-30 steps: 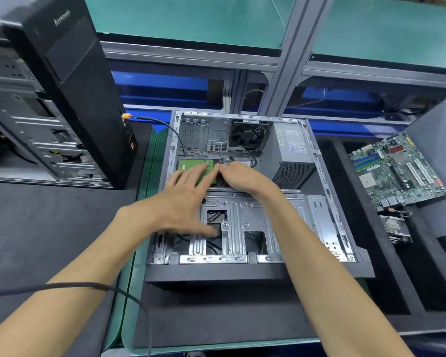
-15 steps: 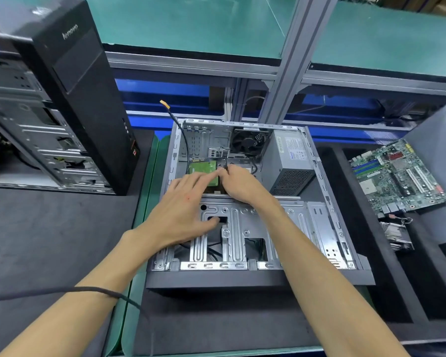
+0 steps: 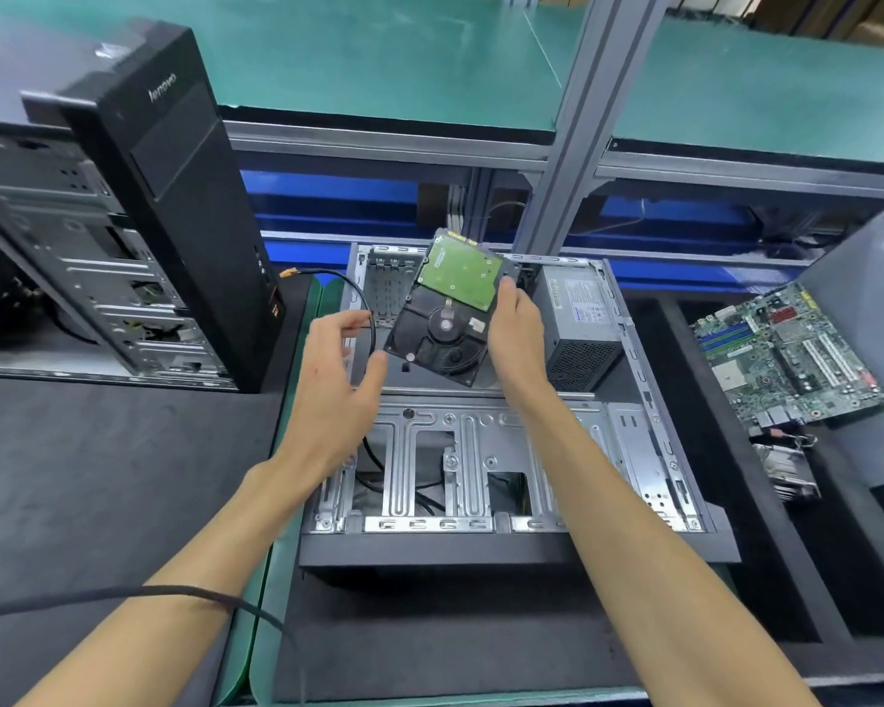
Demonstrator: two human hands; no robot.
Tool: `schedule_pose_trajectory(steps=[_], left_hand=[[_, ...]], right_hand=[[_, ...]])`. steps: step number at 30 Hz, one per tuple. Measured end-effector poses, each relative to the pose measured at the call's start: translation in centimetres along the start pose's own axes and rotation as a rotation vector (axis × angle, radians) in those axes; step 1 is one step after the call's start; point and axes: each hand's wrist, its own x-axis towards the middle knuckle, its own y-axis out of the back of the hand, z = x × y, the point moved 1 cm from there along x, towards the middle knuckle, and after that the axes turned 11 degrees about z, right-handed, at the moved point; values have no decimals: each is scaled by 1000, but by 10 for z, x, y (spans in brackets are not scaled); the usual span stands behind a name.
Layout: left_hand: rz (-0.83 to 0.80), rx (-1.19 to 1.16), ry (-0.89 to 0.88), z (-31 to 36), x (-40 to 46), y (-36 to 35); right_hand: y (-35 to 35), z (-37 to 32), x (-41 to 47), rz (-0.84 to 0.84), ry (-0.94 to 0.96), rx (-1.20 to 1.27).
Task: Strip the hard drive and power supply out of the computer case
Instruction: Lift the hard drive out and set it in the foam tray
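The open computer case lies flat on the bench in front of me. A hard drive, black with a green circuit board facing up, is lifted above the case and tilted. My right hand grips its right edge, thumb on top. My left hand is beside the drive's lower left corner, fingers loosely spread, thumb close to the corner. The grey power supply sits inside the case at its far right. A black cable with an orange plug arcs over the case's left wall.
A black Lenovo tower stands at the left next to a stripped metal chassis. A green motherboard and a heatsink lie in black foam compartments at the right. A thin black cord crosses my left forearm.
The hard drive came up out of the case in my right hand. My left hand left the drive bay and moved to the drive's left side. The orange-plug cable swung left.
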Motion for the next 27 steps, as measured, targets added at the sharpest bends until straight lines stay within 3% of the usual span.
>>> schedule_pose_trajectory(steps=[4, 8, 14, 24, 27], left_hand=[[-52, -32, 73, 5, 3, -1], [-156, -173, 196, 17, 7, -5], [-207, -194, 301, 24, 8, -17], [-257, -283, 296, 64, -16, -44], [-262, -313, 276, 86, -25, -56]], right_hand=[[10, -12, -2, 27, -1, 87], [21, -18, -11, -32, 1, 45], [46, -10, -41, -62, 11, 17], [102, -2, -73, -70, 56, 40], [125, 1, -68, -94, -9, 87]])
